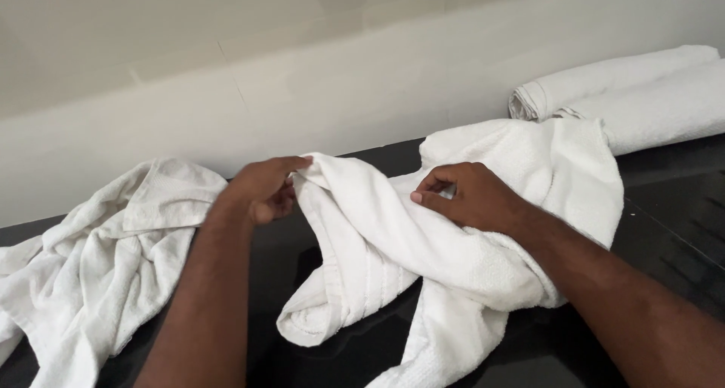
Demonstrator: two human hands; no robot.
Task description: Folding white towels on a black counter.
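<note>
A crumpled white towel (pixel 377 244) lies across the middle of a black counter (pixel 664 199). My left hand (pixel 260 188) pinches the towel's upper left edge between thumb and fingers. My right hand (pixel 472 199) rests on top of the towel near its middle, fingers curled and gripping a fold of the cloth. Both forearms reach in from the bottom of the view. The towel's lower ends hang toward the front edge.
A second crumpled white towel (pixel 98 259) lies at the left of the counter. Two rolled white towels (pixel 642 93) sit at the back right. A pale wall (pixel 302 71) runs right behind the counter.
</note>
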